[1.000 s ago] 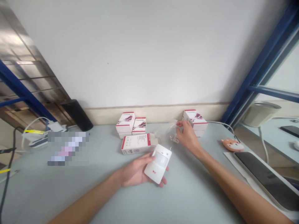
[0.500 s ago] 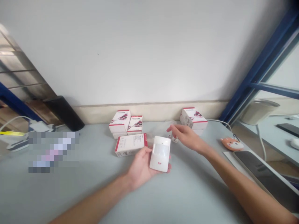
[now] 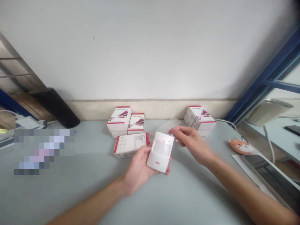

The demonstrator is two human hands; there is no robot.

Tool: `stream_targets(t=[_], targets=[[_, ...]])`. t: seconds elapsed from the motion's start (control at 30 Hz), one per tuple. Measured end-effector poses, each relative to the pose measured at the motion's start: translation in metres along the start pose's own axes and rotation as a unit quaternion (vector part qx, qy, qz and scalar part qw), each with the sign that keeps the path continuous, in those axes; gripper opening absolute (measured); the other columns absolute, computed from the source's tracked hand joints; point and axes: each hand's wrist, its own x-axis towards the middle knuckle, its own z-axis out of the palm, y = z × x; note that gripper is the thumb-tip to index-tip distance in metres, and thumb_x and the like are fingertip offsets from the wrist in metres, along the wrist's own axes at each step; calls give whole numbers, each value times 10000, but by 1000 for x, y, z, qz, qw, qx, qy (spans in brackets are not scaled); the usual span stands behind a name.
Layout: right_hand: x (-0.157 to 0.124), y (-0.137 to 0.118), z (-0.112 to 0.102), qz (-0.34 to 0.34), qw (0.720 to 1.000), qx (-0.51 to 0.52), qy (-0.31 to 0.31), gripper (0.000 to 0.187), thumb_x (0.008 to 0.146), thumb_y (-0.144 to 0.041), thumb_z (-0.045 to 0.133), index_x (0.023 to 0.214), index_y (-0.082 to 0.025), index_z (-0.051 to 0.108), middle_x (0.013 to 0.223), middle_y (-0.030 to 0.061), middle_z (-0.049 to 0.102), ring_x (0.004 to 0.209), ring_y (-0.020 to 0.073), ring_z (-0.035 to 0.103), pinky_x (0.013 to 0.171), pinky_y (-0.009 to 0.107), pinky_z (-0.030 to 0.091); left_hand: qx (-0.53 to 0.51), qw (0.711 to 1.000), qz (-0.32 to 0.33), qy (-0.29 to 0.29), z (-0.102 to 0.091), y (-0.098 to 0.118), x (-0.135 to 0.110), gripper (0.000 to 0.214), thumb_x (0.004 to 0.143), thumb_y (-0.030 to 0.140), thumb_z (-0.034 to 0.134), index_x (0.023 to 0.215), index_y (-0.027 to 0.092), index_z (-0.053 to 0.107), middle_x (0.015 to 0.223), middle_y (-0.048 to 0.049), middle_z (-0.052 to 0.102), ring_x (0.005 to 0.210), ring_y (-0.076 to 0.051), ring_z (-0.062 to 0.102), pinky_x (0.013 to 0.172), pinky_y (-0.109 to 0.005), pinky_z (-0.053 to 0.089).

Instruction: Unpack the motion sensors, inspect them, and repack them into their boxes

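Note:
My left hand point(image 3: 138, 168) grips a white motion sensor point(image 3: 160, 152) with a curved lens window and a small red mark, held just above the grey table point(image 3: 93, 193). My right hand point(image 3: 189, 142) is pinched at the sensor's top right corner, on a thin short wire or pin that sticks out there. A white and red box point(image 3: 130, 144) lies on its side just left of the sensor. A faint clear plastic bag point(image 3: 172, 123) lies behind my right hand.
Two stacked white and red boxes point(image 3: 125, 120) stand by the wall, and more boxes point(image 3: 199, 117) at the right. An orange animal-shaped mouse point(image 3: 241, 146), a dark tablet point(image 3: 272, 178), a black cylinder point(image 3: 55, 106) and a blurred patch point(image 3: 43, 150) lie around.
My right hand left the small parts near the right boxes and came to the sensor's top corner. My left hand raised the sensor and turned it more upright.

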Motion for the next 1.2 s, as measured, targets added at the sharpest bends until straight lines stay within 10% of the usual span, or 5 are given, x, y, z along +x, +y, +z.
stream_targets(t=[0.23,0.57,1.2], targets=[[13,-16,-42,-127,966,79,211,345,881,-552,734,836,-216,673,566,-82,294,518,110,246,474,279,217,77,994,-44,-69,-4,3,1,529,1039,448,317,1133,81,686,983,-186,738,743,-261,688,786,-416,495],[27,-19,-105,-146,921,160,323,280,787,-391,850,832,-180,672,569,-98,285,540,95,214,522,341,153,127,984,-97,-82,1,6,4,493,1036,434,312,1197,111,649,970,-159,735,741,-253,703,798,-410,500],[34,-6,-141,-129,944,152,264,523,703,-636,885,865,-233,594,634,-100,225,563,112,175,537,371,107,137,982,-107,-71,-1,6,5,530,1053,475,318,1195,103,668,1008,-177,735,761,-252,694,803,-414,505]])
